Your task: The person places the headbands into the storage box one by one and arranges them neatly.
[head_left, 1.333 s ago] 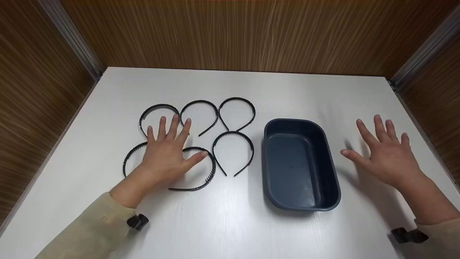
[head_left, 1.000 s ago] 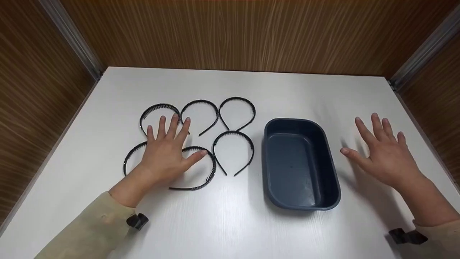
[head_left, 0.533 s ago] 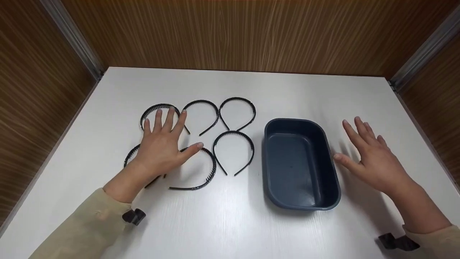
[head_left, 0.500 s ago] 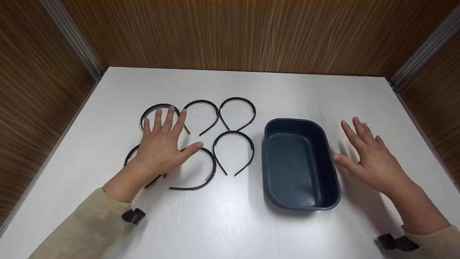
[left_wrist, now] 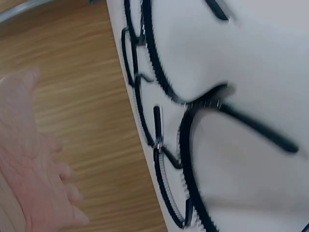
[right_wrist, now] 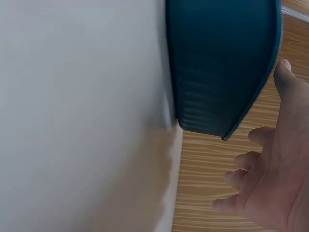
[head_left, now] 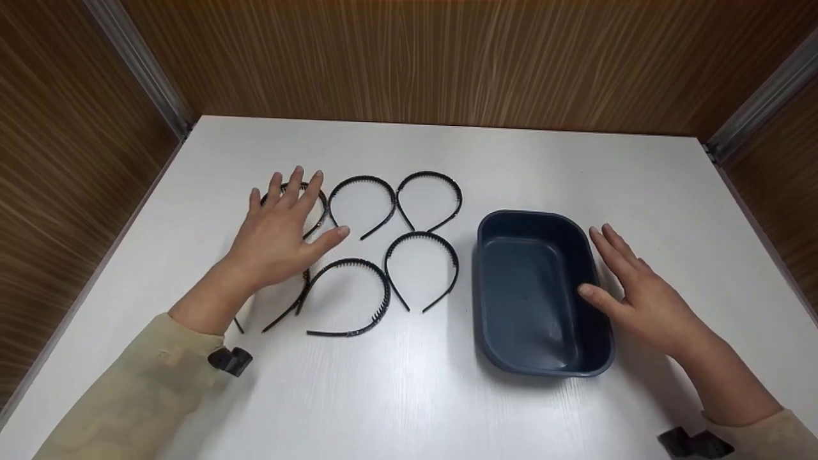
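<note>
Left hand (head_left: 276, 237), fingers spread flat, hovers over far-left headband (head_left: 314, 206) beside neighbours; right hand (head_left: 639, 297), fingers straight, seemingly touches bin (head_left: 505, 220); interlocked teeth may drag adjacent bands.

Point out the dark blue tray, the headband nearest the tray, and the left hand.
dark blue tray (head_left: 511, 220), head view, on its far rim.
headband nearest the tray (head_left: 422, 235), head view, on the top of its arch.
left hand (head_left: 275, 236), head view, on the back of the hand.
</note>
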